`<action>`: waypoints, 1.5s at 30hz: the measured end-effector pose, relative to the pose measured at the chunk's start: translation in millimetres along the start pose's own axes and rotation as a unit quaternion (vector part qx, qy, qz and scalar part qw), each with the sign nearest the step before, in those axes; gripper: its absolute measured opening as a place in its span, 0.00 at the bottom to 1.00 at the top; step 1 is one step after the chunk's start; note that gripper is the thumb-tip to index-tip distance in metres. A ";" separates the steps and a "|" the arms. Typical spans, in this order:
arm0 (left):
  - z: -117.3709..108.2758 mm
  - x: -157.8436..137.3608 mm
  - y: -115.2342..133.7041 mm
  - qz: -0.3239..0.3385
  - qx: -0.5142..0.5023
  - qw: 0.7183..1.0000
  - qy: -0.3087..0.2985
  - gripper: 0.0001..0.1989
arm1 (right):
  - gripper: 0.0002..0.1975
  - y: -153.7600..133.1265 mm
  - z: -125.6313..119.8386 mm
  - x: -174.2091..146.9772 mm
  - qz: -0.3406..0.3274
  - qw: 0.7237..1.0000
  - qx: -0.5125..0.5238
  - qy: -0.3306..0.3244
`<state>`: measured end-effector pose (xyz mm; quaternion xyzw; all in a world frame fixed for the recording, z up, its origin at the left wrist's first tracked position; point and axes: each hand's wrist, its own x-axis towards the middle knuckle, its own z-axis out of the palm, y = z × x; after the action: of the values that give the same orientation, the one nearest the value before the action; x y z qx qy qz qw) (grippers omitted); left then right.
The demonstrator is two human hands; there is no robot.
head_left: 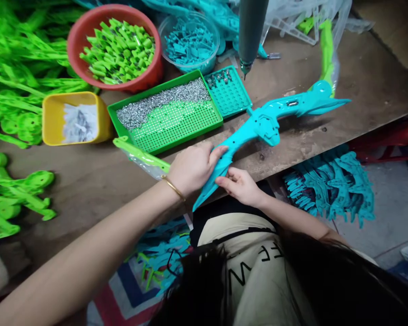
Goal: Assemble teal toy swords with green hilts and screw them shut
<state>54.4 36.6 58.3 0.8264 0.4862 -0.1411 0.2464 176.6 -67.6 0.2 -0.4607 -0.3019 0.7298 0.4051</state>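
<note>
A long turquoise plastic toy bow part (234, 136) slants across the front edge of the table, its near tip pointing down toward my lap. My left hand (193, 165) is closed around its lower limb, thumb on top. My right hand (239, 183) pinches the edge of the same limb from the other side. The part's far end lies near a green plastic piece (326, 54). Behind it, a green perforated tray (177, 120) holds many small silver screws. A turquoise tray (229, 93) beside that has a few metal bits at its back.
An electric screwdriver (249, 40) hangs point down over the table. A red bowl (75, 50) of green parts, a clear tub (215, 45) of turquoise pieces and a yellow container (49, 115) stand behind. Green parts (17, 194) pile at left; turquoise parts (336, 185) are stacked below right.
</note>
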 end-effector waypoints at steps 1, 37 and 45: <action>-2.9 -1.4 0.4 0.024 -0.009 1.000 -0.009 0.30 | 0.23 -0.6 -2.6 -2.1 -0.021 1.000 0.004 0.015; 73.2 -107.8 -0.6 -0.044 -0.632 0.774 0.012 0.16 | 0.26 -21.9 -7.0 -24.1 0.083 0.990 -0.035 0.112; 74.7 -126.4 -26.4 -0.128 -0.668 0.732 -0.040 0.17 | 0.21 2.6 21.9 -18.8 0.074 0.991 0.042 0.101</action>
<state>-29.8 -86.1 48.3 0.3723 0.5458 0.1569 0.7341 160.3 -86.7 14.6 -0.5356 -0.1939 0.7196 0.3971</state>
